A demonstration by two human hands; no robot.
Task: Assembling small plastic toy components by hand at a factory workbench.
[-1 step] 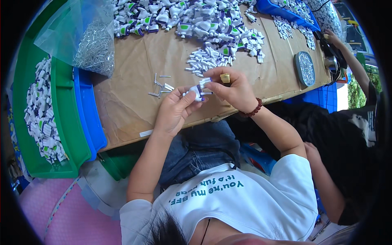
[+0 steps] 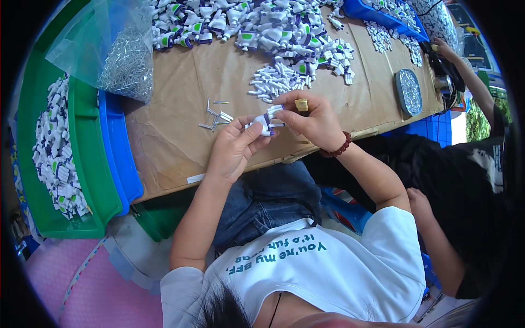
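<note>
My left hand (image 2: pixel 235 145) is closed round a small white and purple toy figure body (image 2: pixel 261 126), tilted between thumb and fingers. My right hand (image 2: pixel 311 120) meets it from the right, with thumb and forefinger closed on a small white toy limb (image 2: pixel 276 108) against the figure. How the limb joins the body is hidden by the fingers. Something yellow, perhaps a wrap (image 2: pixel 301 104), shows on a right-hand finger. Several silver pins (image 2: pixel 220 118) lie on the brown-covered table (image 2: pixel 175 136) beyond my left hand.
A heap of toy bodies (image 2: pixel 273 35) and loose white limbs (image 2: pixel 279 79) lies beyond my hands. Left are a bag of pins (image 2: pixel 128 65), a green bin (image 2: pixel 90 175) and a blue bin (image 2: pixel 123 169). Right are a pin dish (image 2: pixel 408 90), a blue tray (image 2: pixel 388 17) and another person's arm (image 2: pixel 473 82).
My hands and the toy figure look the same. The person at the right has shifted very slightly.
</note>
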